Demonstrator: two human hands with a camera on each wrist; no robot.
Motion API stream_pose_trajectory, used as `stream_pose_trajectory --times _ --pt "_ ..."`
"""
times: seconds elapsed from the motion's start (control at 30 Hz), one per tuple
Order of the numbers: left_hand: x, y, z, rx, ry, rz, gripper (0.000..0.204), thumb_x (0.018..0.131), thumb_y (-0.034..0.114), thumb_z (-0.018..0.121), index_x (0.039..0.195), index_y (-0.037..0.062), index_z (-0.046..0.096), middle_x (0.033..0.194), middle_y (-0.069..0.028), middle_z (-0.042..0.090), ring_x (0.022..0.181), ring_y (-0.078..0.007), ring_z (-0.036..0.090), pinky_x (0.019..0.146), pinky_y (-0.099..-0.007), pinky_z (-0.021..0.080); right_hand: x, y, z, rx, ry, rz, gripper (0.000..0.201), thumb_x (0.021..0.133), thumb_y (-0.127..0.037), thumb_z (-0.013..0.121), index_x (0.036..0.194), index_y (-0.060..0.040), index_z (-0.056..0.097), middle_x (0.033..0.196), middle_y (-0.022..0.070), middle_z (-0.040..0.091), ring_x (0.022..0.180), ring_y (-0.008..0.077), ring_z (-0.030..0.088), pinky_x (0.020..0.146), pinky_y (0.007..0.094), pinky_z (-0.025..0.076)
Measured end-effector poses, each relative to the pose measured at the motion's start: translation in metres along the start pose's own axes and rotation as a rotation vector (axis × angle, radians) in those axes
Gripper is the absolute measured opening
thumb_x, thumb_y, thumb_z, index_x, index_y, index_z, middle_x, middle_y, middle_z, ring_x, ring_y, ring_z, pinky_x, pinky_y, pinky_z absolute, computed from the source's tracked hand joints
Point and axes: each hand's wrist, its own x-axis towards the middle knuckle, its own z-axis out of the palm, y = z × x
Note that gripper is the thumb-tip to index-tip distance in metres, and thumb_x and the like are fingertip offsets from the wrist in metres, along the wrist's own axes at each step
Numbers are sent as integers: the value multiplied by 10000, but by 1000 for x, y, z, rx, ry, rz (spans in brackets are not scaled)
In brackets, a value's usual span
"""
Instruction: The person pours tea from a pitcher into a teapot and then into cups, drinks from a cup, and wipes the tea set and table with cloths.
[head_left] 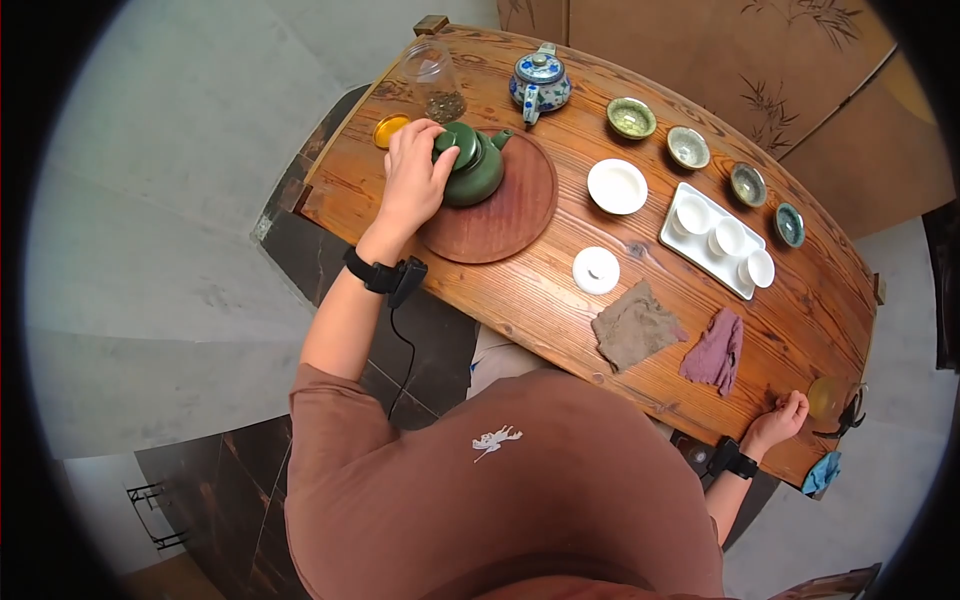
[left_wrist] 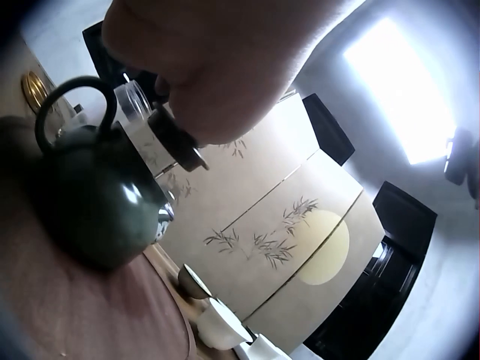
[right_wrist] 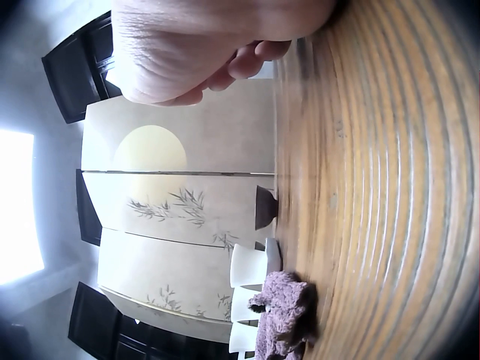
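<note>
My left hand (head_left: 412, 182) pinches the green lid (head_left: 458, 142) of a green teapot (head_left: 476, 182). In the left wrist view, the lid (left_wrist: 177, 141) is lifted off and tilted beside the pot's mouth, and the teapot (left_wrist: 101, 202) shows its loop handle. A round wooden tray (head_left: 485, 238) lies under the pot. At the table's right end, my right hand (head_left: 780, 422) rests with loosely curled fingers, holding nothing. Right by its fingertips stands a clear vessel with an amber tint and black handle (head_left: 826, 398).
Behind the teapot are a clear jar of dry leaves (head_left: 445, 104), a gold lid (head_left: 391, 130) and a blue-and-white teapot (head_left: 541, 82). Several bowls, a white tray of cups (head_left: 690, 254), a white lid (head_left: 596, 270) and two cloths, brown (head_left: 632, 328) and purple (head_left: 714, 352), lie rightward.
</note>
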Motion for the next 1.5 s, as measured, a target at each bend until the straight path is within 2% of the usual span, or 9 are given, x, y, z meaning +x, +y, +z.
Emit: stream_pose_trajectory --times 0.5,0.6,0.7,0.8,0.9,1.0,1.13,1.33,1.5 --pt "3 -16 13 3 -131 -52 429 938 277 739 1254 -1 653 1310 -165 611 1273 -373 522 1097 -463 423 -3 -7 6 23 -14 -2 128 1055 -93 610 937 -72 566 769 -20 495 701 78 428 647 251 363" --pt "1 -12 8 -31 -57 -62 474 915 286 763 1271 -5 647 1285 -180 604 1232 -341 550 1060 -434 455 -2 -4 4 14 -21 -3 129 1057 -98 610 938 -72 569 768 -23 494 701 76 427 647 249 362" --pt "-9 -34 16 -255 -53 -330 496 910 290 773 1281 -8 634 1136 -138 641 1057 -253 619 926 -374 513 -2 -2 1 16 -38 -10 128 1058 -106 614 941 -72 575 768 -24 493 700 75 426 647 248 363" --pt "-13 -63 24 -412 -84 -592 481 915 262 786 1271 -21 631 922 -41 632 821 -137 605 740 -281 505 -1 -1 2 28 -25 -3 126 1058 -112 619 945 -70 584 764 -25 491 698 74 425 648 245 365" --pt "-6 -51 15 -664 -93 -689 388 896 202 823 1169 -12 651 772 42 575 672 -66 533 620 -224 432 0 3 0 32 -7 0 121 1057 -116 623 950 -68 592 762 -25 492 697 73 427 648 244 368" --pt "1 -45 12 -824 -69 -766 264 869 131 854 992 50 635 729 67 534 624 -41 485 573 -209 378 0 1 1 36 -2 6 115 1055 -115 626 955 -64 601 764 -25 501 701 73 436 651 241 371" --pt "-5 -56 21 -887 -1 -779 361 852 79 875 830 138 519 696 83 499 607 -37 479 550 -216 368 -3 -4 4 12 17 10 108 1050 -108 631 957 -59 606 770 -23 514 707 74 444 659 236 374" --pt "-10 -48 26 -1059 118 -722 405 865 -30 838 809 165 488 701 61 535 596 -63 510 559 -219 396 -5 -3 4 75 8 8 93 1050 -101 632 975 -55 602 795 -17 528 718 80 448 674 239 375" --pt "4 -26 9 -1156 83 -716 410 882 -31 818 810 164 465 724 26 586 617 -81 556 574 -229 433 -4 -4 5 73 4 18 85 1052 -100 631 986 -56 602 803 -14 533 721 82 448 676 238 373"
